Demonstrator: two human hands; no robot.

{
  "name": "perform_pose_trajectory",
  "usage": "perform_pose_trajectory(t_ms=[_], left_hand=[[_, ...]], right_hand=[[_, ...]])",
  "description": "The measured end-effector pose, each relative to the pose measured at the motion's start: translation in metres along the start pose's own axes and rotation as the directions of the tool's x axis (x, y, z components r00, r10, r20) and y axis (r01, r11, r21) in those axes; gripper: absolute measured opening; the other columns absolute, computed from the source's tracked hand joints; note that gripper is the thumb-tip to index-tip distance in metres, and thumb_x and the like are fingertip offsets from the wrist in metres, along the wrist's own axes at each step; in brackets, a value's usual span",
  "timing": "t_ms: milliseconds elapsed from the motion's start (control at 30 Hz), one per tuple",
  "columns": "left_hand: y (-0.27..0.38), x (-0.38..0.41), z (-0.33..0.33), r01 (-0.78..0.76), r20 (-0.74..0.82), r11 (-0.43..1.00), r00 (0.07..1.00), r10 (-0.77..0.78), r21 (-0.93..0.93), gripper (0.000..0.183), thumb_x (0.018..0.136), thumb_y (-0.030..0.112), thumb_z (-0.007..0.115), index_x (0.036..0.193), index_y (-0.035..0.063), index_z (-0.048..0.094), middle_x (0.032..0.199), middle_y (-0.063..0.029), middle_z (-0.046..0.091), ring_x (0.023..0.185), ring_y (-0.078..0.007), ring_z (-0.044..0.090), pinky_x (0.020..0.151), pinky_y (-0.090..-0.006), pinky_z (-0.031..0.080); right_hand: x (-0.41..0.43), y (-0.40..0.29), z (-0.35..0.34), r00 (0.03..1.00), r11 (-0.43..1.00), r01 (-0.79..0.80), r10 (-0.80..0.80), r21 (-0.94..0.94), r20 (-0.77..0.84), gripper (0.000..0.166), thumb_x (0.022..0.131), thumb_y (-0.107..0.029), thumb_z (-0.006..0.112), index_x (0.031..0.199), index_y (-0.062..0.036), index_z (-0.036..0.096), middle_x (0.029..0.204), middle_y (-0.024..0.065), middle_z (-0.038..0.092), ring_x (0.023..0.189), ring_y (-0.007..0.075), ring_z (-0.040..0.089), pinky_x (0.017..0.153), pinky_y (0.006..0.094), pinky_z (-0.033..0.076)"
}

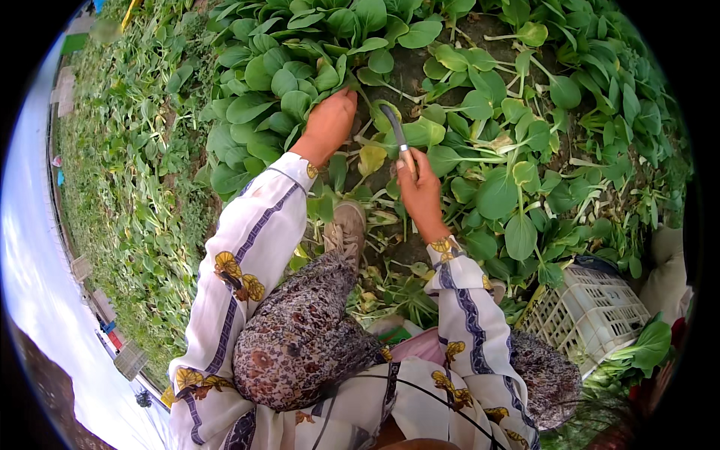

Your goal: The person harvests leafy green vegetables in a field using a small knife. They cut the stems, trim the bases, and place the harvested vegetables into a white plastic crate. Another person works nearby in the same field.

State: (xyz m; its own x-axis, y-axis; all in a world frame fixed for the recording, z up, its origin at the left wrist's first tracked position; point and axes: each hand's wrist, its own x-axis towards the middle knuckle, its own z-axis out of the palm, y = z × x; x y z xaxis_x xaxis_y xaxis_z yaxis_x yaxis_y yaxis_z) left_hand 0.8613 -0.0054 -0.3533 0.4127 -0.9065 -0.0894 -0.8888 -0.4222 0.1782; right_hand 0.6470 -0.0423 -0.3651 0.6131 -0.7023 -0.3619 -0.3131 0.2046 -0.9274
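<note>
My left hand (pixel 331 121) is closed at the edge of a dense clump of leafy greens (pixel 270 107) that looks like bok choy. Its fingers curl in among the stems, and the fingertips are hidden by leaves. A small sickle (pixel 397 128) with a dark curved blade and a light wooden handle is held in my right hand (pixel 421 194). The blade points up and away from me, just right of my left hand, over a yellowing leaf. Cut or loose greens (pixel 495 140) lie spread on the soil to the right.
My shoe (pixel 346 228) is planted on the soil below my hands. At the lower right a white plastic crate (pixel 590 309) lies tilted, with greens (pixel 647 349) beside it. Another person's leg (pixel 664 270) shows behind it. More leafy plants (pixel 124 169) stretch away to the left.
</note>
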Motion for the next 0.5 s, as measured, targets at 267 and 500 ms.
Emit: perform_pose_trajectory(t_ms=[267,500], left_hand=[[-0.014,-0.011,0.001,0.091,-0.073,0.978,0.992,-0.106,-0.188,0.024,0.078,0.004,0.053,0.101,0.0023,0.059,0.127,-0.0071,0.052,0.089,-0.0338,0.060,0.075,-0.0418,0.050],[-0.024,-0.014,0.004,0.100,-0.052,0.980,0.992,-0.111,-0.170,0.023,0.079,0.006,0.054,0.100,0.0020,0.061,0.120,-0.0046,0.057,0.080,-0.0327,0.062,0.071,-0.0408,0.050]], right_hand=[[0.063,-0.006,0.020,0.991,0.983,0.133,-0.133,-0.123,0.014,0.032,0.087,-0.018,0.056,0.116,-0.0047,0.050,0.086,0.0203,0.063,0.074,0.0375,0.063,0.062,0.0400,0.048],[0.087,0.015,0.030,0.996,1.000,0.013,-0.013,0.000,0.085,0.034,0.087,-0.020,0.056,0.117,-0.0045,0.052,0.085,0.0165,0.063,0.071,0.0279,0.061,0.066,0.0351,0.047]])
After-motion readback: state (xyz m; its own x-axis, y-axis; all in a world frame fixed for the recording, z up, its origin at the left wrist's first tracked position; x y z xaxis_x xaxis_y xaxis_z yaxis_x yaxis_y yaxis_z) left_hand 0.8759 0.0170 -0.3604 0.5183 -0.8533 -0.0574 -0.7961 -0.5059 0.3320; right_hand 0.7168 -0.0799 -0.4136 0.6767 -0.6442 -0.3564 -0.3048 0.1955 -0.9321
